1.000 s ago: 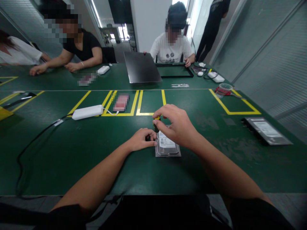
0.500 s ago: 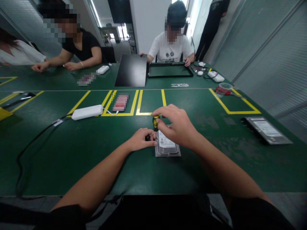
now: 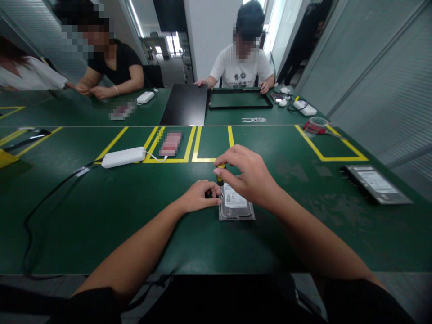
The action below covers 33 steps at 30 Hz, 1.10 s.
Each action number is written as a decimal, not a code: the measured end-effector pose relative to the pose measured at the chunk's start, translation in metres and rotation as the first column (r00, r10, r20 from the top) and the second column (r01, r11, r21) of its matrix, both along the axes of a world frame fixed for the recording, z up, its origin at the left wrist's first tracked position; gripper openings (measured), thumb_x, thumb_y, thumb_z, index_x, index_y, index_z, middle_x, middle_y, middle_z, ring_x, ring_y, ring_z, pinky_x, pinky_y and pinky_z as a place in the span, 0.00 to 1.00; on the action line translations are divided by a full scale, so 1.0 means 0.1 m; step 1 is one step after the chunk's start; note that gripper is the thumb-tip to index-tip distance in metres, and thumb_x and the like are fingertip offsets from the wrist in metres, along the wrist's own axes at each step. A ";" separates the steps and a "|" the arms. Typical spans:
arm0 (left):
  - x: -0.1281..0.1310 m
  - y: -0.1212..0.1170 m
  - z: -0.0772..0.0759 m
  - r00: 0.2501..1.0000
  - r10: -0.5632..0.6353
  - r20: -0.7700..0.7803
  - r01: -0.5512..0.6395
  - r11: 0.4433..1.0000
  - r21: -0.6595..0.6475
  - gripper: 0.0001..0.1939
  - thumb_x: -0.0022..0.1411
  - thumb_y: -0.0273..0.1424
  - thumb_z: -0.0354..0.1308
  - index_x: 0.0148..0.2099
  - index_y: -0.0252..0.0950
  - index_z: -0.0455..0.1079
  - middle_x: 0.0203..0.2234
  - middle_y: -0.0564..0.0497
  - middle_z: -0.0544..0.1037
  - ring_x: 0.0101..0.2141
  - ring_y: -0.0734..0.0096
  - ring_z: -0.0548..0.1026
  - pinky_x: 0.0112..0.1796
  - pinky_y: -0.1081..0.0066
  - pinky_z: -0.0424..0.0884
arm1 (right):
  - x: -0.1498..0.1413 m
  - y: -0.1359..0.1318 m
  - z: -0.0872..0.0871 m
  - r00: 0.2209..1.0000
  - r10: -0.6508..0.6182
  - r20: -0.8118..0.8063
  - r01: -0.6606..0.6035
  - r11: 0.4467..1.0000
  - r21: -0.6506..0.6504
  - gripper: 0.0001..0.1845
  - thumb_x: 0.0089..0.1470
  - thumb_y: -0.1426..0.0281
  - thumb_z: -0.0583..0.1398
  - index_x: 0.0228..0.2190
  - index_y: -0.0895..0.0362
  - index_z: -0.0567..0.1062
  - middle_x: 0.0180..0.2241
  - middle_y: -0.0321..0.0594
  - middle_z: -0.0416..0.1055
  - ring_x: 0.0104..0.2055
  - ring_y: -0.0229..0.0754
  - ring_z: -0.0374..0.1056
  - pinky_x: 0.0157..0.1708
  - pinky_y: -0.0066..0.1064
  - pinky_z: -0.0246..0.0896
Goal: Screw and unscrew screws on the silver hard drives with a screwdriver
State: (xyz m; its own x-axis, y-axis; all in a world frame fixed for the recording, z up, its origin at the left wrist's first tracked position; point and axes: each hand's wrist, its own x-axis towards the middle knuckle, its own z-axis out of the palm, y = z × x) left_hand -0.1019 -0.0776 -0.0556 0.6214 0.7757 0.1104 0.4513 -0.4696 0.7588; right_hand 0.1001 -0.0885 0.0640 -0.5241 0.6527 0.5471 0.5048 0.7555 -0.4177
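Note:
A silver hard drive [image 3: 236,208] with a white label lies flat on the green table [image 3: 101,216] in front of me. My right hand [image 3: 248,175] is closed round the top of a small screwdriver [image 3: 220,173] with a yellow and black handle, held upright over the drive's left edge. My left hand [image 3: 197,196] rests on the table against the drive's left side, fingers curled by the screwdriver's tip; what they pinch is hidden.
A white power adapter [image 3: 123,157] with a black cable lies to the left. A second drive [image 3: 376,183] lies at the right. Yellow tape boxes mark the table. Across it sit several people, with a black panel [image 3: 184,105], a black frame [image 3: 240,99] and a plastic cup [image 3: 317,122].
My hands have barely moved; the right fingers shifted slightly on the screwdriver handle. Across the table, the person in white laid the black panel down flat to the left of the frame.

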 end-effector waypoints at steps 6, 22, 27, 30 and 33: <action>0.00 0.01 0.00 1.000 -0.005 0.001 0.005 1.000 0.006 0.14 0.57 0.41 0.64 0.35 0.34 0.70 0.26 0.55 0.74 0.28 0.73 0.71 0.33 0.72 0.64 | 0.00 0.01 0.00 1.000 -0.014 0.025 0.013 0.999 0.033 0.09 0.57 0.70 0.56 0.38 0.56 0.75 0.38 0.40 0.76 0.40 0.42 0.67 0.43 0.36 0.57; 0.00 0.01 -0.01 1.000 0.010 -0.003 -0.010 1.000 -0.014 0.15 0.56 0.42 0.64 0.35 0.35 0.71 0.26 0.55 0.74 0.28 0.72 0.71 0.33 0.72 0.64 | 0.01 0.00 0.01 0.999 -0.011 0.031 0.009 0.999 0.041 0.09 0.57 0.72 0.55 0.37 0.57 0.75 0.37 0.41 0.77 0.40 0.42 0.68 0.44 0.36 0.57; 0.00 0.01 -0.01 1.000 -0.002 0.002 0.002 1.000 -0.004 0.15 0.57 0.42 0.64 0.35 0.35 0.71 0.26 0.55 0.74 0.28 0.73 0.70 0.31 0.73 0.63 | 0.01 -0.01 0.01 0.999 -0.018 0.028 0.017 0.999 0.042 0.11 0.56 0.73 0.54 0.39 0.57 0.75 0.39 0.41 0.77 0.41 0.42 0.68 0.44 0.36 0.58; 0.00 0.01 0.00 1.000 -0.007 0.007 0.007 1.000 -0.010 0.15 0.57 0.42 0.63 0.34 0.35 0.70 0.25 0.55 0.73 0.27 0.73 0.69 0.31 0.73 0.63 | 0.00 -0.01 0.01 1.000 0.005 0.014 -0.005 1.000 0.030 0.09 0.57 0.71 0.55 0.38 0.57 0.75 0.39 0.42 0.76 0.43 0.42 0.67 0.45 0.37 0.58; 0.01 0.00 0.01 1.000 0.001 0.003 -0.001 1.000 -0.014 0.15 0.57 0.42 0.63 0.35 0.35 0.69 0.25 0.55 0.73 0.28 0.73 0.69 0.32 0.72 0.63 | 0.00 -0.01 0.00 1.000 -0.004 -0.011 0.004 1.000 0.010 0.07 0.57 0.68 0.58 0.36 0.56 0.74 0.37 0.42 0.73 0.42 0.42 0.66 0.44 0.36 0.59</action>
